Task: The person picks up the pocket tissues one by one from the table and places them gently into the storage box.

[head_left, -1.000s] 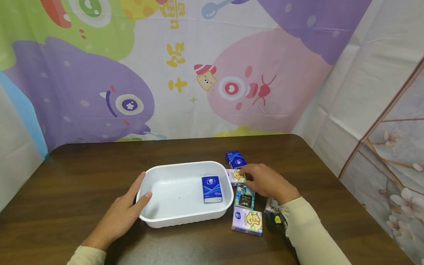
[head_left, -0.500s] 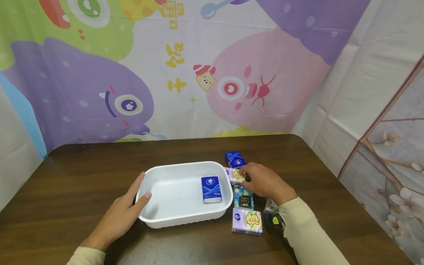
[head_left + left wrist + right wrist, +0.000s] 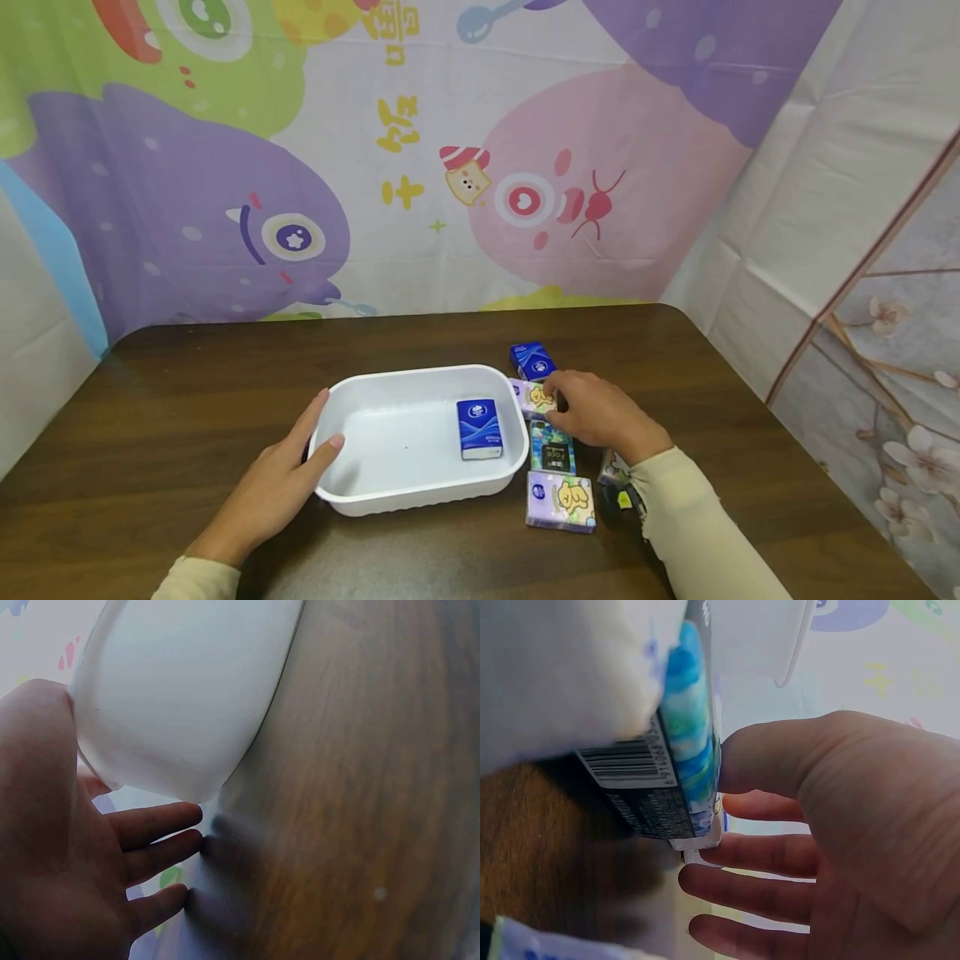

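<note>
White tray (image 3: 397, 458), left hand (image 3: 272, 485) gripping; right hand (image 3: 606, 413) pinching purple packet (image 3: 531, 401) hemmed by blue packet (image 3: 532, 361), teal box (image 3: 551, 450).

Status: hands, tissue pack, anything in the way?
Left hand holds white tray. Right hand at far purple bear tissue pack, grip unclear. Possibly in the way: blue-green tissue pack, near side.

The head view faced forward and down from above the near side of the counter (image 3: 390, 558), far enough back to show the left grip (image 3: 273, 483), the right grip (image 3: 603, 412) and, across the upper frame, the printed backdrop (image 3: 408, 250). Both wrist views were close-ups, rolled sideways: the counter ran up the left one's right side and the right one's lower left. Head and left wrist shared the white tray (image 3: 397, 450); head and right wrist, the blue-green pack (image 3: 551, 442).
</note>
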Motion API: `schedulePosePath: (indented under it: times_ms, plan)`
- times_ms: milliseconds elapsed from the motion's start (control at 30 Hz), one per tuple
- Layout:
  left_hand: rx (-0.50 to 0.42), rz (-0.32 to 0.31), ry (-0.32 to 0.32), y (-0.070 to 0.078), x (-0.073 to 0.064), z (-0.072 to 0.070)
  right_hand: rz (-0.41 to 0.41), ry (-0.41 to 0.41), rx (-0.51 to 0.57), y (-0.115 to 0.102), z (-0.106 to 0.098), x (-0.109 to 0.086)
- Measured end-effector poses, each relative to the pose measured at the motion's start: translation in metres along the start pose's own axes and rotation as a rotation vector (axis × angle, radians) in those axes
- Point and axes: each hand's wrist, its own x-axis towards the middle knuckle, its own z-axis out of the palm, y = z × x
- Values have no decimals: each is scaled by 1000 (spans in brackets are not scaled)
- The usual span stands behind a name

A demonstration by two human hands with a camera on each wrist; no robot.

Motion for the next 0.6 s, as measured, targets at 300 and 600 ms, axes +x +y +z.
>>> schedulePosePath:
  times_ms: [300,600]
  plan:
    - [-1,4,4,-1,0,1,9,3,-19,-1,0,0]
    - [-1,1,4,-2,1,1,-1,23,-30,1,1,2]
